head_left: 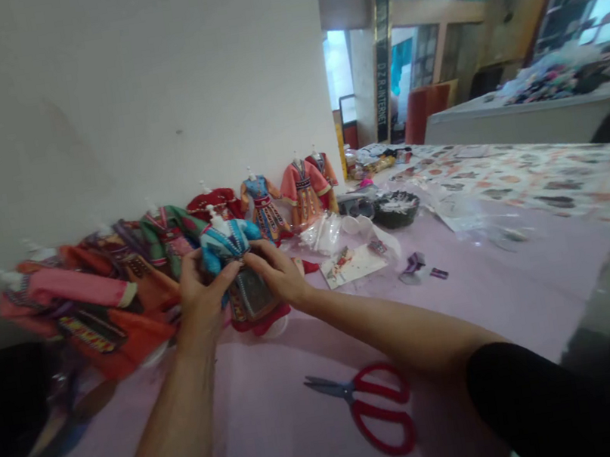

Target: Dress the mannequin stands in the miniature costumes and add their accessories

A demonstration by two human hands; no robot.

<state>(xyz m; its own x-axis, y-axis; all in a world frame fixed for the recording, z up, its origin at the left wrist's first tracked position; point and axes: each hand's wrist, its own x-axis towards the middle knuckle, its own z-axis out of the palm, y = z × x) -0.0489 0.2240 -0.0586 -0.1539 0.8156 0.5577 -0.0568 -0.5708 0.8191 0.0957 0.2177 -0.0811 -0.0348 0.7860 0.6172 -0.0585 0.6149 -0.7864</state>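
Note:
A small doll figure in a blue jacket and dark patterned skirt with a red hem (244,283) stands on the pink tablecloth (289,429). My left hand (200,294) grips its left side, fingers pinched at the jacket front. My right hand (277,271) pinches the jacket front from the right. Both hands are closed on the doll's clothing. Red-handled scissors (374,405) lie shut on the cloth under my right forearm.
Several dressed doll figures (119,287) lie and stand along the wall to the left and behind. A dark bowl (397,208), clear plastic bags (322,233), a small card (350,264) and printed sheets (526,176) lie to the right. The table edge runs at right.

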